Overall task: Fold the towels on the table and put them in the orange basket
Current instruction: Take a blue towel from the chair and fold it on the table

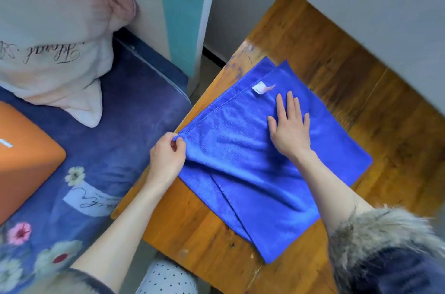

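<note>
Here, your left hand pinched a corner of the blue towel at the table's left edge, while your right hand lay flat on it, fingers straight. The layers sat skewed, so a hard pull risked a crooked fold or dragging it off, with the basket well apart on the bed.

1. The blue towel under my hands is soft, matt, fine-napped cloth with stitched hems.
2. The table is glossy, scuffed varnished wood.
3. The orange basket looks smooth and matt.
4. My cuff is shaggy fur.
</note>
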`<state>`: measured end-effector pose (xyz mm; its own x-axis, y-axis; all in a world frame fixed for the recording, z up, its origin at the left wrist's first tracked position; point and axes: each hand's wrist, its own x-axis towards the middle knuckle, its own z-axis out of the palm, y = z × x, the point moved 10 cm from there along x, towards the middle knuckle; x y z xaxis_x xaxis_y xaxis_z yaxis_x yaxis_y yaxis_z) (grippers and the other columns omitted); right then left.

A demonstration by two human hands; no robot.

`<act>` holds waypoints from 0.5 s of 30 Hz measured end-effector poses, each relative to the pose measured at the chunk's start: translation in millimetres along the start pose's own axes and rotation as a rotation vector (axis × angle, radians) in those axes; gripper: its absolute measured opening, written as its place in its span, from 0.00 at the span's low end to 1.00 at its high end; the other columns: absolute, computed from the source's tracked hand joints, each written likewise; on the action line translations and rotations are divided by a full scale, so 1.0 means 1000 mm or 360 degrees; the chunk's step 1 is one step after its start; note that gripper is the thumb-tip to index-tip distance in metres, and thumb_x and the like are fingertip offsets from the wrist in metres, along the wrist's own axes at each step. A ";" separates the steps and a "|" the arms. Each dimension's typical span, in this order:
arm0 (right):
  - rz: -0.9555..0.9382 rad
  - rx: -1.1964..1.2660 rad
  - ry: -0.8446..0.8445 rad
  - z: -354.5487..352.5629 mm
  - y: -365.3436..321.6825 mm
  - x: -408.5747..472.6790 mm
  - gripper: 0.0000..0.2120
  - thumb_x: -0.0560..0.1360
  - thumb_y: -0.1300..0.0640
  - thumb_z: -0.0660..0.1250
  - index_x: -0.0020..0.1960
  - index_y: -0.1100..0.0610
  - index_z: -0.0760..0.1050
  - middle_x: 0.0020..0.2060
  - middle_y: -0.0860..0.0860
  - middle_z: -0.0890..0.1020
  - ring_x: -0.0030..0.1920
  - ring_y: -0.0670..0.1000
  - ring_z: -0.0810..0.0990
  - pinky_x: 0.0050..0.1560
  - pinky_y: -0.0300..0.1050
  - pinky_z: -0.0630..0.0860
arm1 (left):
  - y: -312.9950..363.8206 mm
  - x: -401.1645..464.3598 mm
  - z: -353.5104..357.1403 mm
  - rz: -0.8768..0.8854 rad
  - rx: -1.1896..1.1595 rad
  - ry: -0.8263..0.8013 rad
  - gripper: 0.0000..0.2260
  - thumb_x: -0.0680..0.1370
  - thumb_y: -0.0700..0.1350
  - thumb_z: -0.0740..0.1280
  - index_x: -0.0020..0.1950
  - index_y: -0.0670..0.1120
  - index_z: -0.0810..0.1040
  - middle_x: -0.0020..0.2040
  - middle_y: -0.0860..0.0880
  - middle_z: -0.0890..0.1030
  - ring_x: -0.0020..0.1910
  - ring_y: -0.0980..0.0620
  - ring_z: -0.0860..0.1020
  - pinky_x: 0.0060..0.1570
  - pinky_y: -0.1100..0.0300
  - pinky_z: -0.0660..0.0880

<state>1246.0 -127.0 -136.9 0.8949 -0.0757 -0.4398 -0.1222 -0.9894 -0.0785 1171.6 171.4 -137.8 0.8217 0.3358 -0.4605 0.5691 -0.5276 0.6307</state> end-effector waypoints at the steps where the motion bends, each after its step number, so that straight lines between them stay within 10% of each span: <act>1: 0.0058 0.0002 0.0004 0.001 0.010 -0.006 0.27 0.81 0.47 0.48 0.77 0.51 0.43 0.77 0.50 0.42 0.76 0.50 0.40 0.74 0.57 0.45 | 0.008 0.002 0.004 0.0060 0.0023 -0.0017 0.11 0.79 0.43 0.58 0.44 0.37 0.73 0.39 0.41 0.77 0.41 0.45 0.73 0.39 0.56 0.65; 15: 0.0910 0.0177 0.0035 0.039 0.161 -0.169 0.27 0.79 0.47 0.57 0.75 0.53 0.57 0.71 0.55 0.62 0.67 0.58 0.62 0.52 0.56 0.75 | 0.133 -0.021 0.133 0.0954 0.0558 -0.0481 0.07 0.77 0.38 0.60 0.45 0.36 0.74 0.44 0.38 0.74 0.46 0.39 0.72 0.46 0.52 0.64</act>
<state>1058.6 -268.9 -110.0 0.6821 -0.5976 -0.4215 -0.6318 -0.7718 0.0719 1225.9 -9.6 -127.0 0.9141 -0.2889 -0.2845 -0.0573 -0.7867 0.6147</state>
